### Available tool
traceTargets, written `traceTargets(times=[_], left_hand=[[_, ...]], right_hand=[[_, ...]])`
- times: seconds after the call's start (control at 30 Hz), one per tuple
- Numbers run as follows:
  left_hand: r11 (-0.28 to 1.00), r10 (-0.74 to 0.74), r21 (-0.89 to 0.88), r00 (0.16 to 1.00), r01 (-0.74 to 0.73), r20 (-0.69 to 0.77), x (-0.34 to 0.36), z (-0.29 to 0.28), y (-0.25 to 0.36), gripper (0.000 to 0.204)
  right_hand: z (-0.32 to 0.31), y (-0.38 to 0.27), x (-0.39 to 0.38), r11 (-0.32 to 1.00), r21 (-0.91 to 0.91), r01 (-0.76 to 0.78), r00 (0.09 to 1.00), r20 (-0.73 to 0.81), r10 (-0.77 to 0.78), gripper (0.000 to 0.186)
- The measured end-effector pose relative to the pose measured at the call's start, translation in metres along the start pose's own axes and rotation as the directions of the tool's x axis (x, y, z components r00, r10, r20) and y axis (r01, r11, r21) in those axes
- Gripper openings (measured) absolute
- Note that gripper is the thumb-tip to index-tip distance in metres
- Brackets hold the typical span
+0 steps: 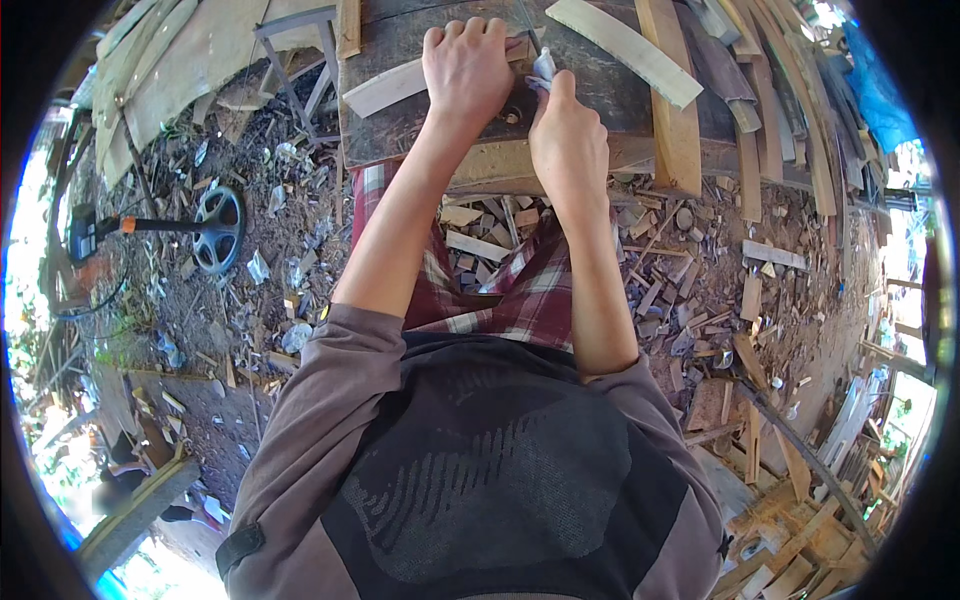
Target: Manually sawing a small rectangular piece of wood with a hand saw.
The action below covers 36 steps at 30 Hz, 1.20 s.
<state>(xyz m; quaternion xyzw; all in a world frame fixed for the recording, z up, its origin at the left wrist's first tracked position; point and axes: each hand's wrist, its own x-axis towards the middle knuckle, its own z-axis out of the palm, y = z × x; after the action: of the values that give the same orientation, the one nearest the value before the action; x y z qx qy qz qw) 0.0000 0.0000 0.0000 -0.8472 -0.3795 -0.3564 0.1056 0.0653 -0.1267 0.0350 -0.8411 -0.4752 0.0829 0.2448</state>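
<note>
On a dark, worn wooden workbench (385,140), my left hand (468,75) is closed over a pale, slightly curved wooden board (385,88), pressing it to the top. The board's left end sticks out beyond my wrist, and part of it is hidden under my fingers. My right hand (570,130) grips the handle of what looks like a hand saw (543,66), wrapped in whitish material. Its thin dark blade, seen edge-on, points away across the board's right end. A second curved board (630,50) lies to the right of my hands.
A long plank (672,130) overhangs the bench's front edge. More planks (790,120) are stacked at right, near a blue tarp (885,95). At left stand a metal frame (295,75) and a shaft with a spoked wheel (219,230). Wood offcuts (480,246) litter the ground.
</note>
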Motion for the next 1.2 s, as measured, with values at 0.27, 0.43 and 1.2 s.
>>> traceTargets(times=[0.27,0.43,1.2], left_hand=[[0.983,-0.163,-0.075,0.986,0.166,0.036,0.009,0.012,-0.009,0.011],[0.995,-0.004,-0.098,1.0,0.007,0.029,-0.004,0.009,-0.007,0.011],[0.991,-0.028,-0.126,0.997,0.037,0.072,-0.002,-0.002,-0.004,0.017]], right_hand=[[-0.003,0.006,-0.028,0.999,-0.039,-0.012,1.0,0.001,0.012,0.014],[-0.028,0.01,-0.063,0.989,-0.09,-0.121,0.989,0.076,0.128,0.015],[0.001,-0.012,-0.004,0.998,-0.065,-0.015,1.0,-0.018,0.014,0.012]])
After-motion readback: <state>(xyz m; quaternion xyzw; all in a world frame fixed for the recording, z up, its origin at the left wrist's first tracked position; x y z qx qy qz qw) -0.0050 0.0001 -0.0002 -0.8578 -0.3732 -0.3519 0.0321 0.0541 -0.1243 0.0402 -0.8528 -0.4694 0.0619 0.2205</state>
